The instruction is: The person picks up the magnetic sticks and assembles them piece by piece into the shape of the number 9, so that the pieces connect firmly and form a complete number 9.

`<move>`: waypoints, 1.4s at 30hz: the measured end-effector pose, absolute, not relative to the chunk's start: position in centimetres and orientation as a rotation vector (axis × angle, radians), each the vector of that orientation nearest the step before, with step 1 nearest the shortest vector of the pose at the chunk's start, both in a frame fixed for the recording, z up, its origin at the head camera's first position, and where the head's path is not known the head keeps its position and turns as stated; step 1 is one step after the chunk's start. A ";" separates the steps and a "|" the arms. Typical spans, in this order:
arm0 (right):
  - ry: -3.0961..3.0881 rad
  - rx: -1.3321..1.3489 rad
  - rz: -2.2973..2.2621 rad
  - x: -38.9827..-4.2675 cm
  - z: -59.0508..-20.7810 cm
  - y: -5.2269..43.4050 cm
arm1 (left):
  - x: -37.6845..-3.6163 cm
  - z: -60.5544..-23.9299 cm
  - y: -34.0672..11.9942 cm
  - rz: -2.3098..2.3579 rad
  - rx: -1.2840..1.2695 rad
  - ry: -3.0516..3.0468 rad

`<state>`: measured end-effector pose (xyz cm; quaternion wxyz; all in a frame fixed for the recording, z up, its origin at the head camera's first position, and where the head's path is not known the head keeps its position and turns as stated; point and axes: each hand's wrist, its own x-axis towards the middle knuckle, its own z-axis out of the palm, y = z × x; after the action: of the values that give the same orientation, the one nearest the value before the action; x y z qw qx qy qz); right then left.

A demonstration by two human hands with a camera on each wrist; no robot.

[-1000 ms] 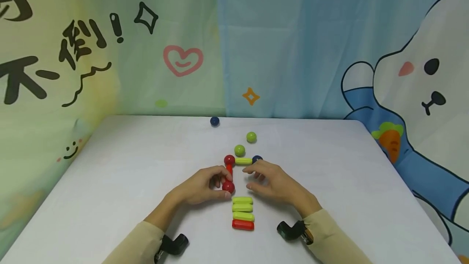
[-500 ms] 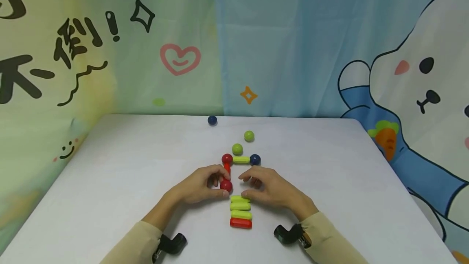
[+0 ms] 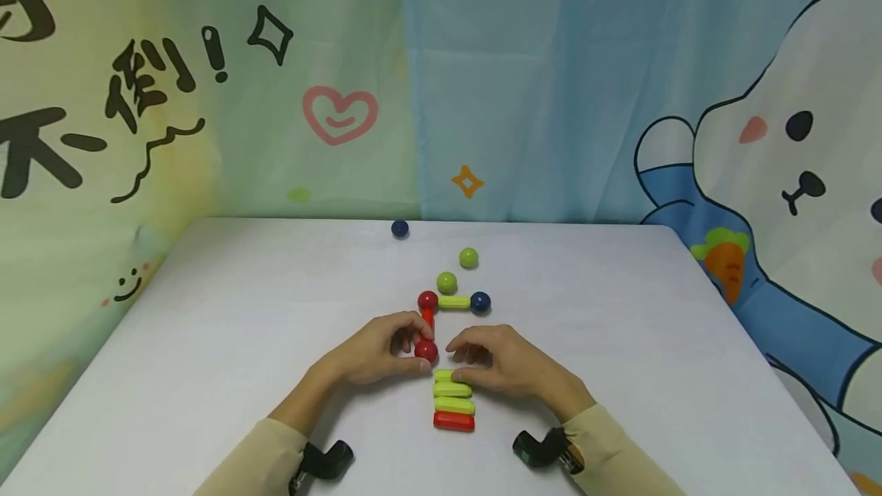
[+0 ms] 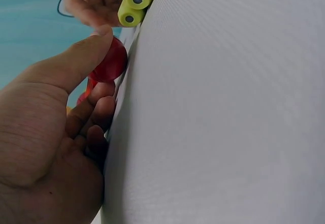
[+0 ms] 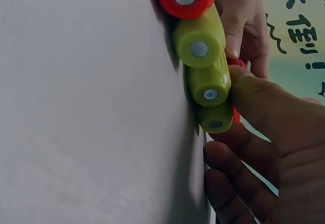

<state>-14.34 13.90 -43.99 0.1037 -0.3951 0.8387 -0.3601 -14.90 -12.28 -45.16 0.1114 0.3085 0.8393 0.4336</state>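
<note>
My left hand (image 3: 411,348) pinches a red ball (image 3: 426,350); in the left wrist view its thumb (image 4: 76,61) presses on that ball (image 4: 110,61). A short red stick (image 3: 429,319) joins it to a second red ball (image 3: 428,300), which links through a yellow-green stick (image 3: 454,301) to a blue ball (image 3: 480,301). My right hand (image 3: 460,363) curls over the farthest yellow-green stick (image 3: 443,376) of a row of sticks. The right wrist view shows its thumb (image 5: 264,107) against that stick (image 5: 216,118). Two more yellow-green sticks (image 3: 452,389) and a red one (image 3: 454,422) lie nearer me.
Two loose green balls (image 3: 446,282) (image 3: 468,257) and a blue ball (image 3: 400,229) lie farther back on the white table (image 3: 207,312). Cartoon-printed curtains (image 3: 551,83) hang behind and beside it. A black wrist camera mount (image 3: 324,460) sits on each forearm.
My right hand has drawn back from beside the blue ball toward me and settled on the farthest yellow-green stick of the row. The left hand has kept its hold on the red ball.
</note>
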 end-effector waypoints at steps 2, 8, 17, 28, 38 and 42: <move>2.468 -1.198 -1.057 -14.3 -44.0 14.0 | -14.4 -44.1 -12.0 1.289 0.902 2.446; 2.430 -1.261 -1.085 -14.3 -44.3 14.2 | -13.5 -42.3 -11.6 1.314 0.904 2.423; 2.453 -1.265 -1.043 -14.3 -44.1 14.4 | -15.0 -45.8 -12.0 1.254 0.904 2.492; 2.516 -1.146 -0.963 -14.4 -43.8 14.2 | -14.9 -45.8 -12.6 1.248 0.892 2.505; 2.579 -1.114 -0.991 -14.3 -43.6 14.5 | -15.1 -46.1 -12.5 1.264 0.908 2.495; 2.585 -1.126 -1.009 -14.4 -43.6 14.5 | -15.0 -45.9 -12.3 1.274 0.907 2.496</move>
<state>-14.37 14.48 -43.56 0.0735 -0.3750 0.8608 -0.3362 -15.01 -12.32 -45.94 0.0978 0.3064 0.8434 0.4305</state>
